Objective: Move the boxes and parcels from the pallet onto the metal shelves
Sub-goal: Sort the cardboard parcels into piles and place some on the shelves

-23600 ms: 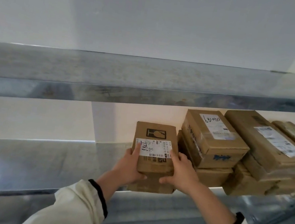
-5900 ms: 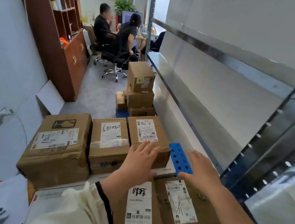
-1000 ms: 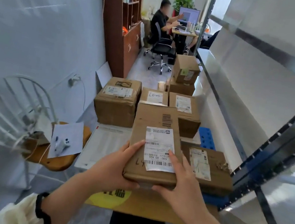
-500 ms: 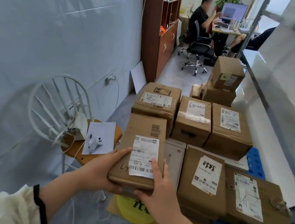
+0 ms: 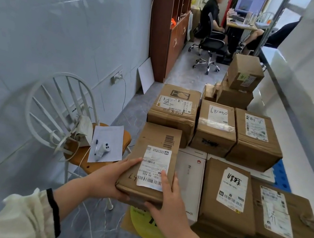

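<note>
I hold a flat brown cardboard parcel (image 5: 157,149) with a white shipping label, lifted above the left front of the pallet. My left hand (image 5: 110,179) grips its left near corner and my right hand (image 5: 168,201) its right near edge. On the blue pallet (image 5: 282,176) lie several more brown boxes: two flat ones (image 5: 225,197) at the front right and a row of three (image 5: 214,127) behind. The metal shelves (image 5: 306,83) run along the right side.
A white wire-back chair (image 5: 62,109) with paper and a small white device stands left of the pallet. More boxes (image 5: 242,76) are stacked further back. Two people sit at a desk (image 5: 240,25) at the far end, beside a brown cabinet (image 5: 169,23).
The view has swung left, away from the shelves, and the held parcel has come closer to me. Both hands keep their grip on it.
</note>
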The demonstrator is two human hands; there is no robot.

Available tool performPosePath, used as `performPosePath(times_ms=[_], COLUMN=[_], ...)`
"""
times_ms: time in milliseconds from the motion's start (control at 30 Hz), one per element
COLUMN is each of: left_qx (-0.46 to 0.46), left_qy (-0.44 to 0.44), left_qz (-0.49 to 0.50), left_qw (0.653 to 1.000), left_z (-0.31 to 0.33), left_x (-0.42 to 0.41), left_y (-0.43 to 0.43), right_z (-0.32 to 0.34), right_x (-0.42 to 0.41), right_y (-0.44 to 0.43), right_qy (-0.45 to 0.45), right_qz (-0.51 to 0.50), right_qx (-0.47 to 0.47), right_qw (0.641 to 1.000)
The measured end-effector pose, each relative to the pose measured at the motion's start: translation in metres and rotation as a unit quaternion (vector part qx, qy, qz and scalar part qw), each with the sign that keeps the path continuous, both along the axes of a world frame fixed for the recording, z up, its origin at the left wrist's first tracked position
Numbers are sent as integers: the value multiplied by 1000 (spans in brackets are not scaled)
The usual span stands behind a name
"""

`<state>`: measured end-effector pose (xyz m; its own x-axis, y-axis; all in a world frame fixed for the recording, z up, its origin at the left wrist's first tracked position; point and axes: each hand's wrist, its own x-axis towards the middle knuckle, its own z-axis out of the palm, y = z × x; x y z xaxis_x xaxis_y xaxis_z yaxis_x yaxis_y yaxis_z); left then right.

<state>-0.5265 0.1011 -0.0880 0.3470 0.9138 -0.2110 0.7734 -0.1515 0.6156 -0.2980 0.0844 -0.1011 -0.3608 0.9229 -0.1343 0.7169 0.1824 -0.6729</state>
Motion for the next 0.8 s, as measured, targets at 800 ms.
performPosePath(times_ms=[800], left_qx=[56], left_qy=[-1], left_qz=[-21], left_qw=[998], left_z=[-28], left_x=[-14], left_y=[0], right_z=[-13], right_x=[-11], right_y=[-8], right_qy=[-45], right_qz=[2], right_qx=[-1], right_qw=[999])
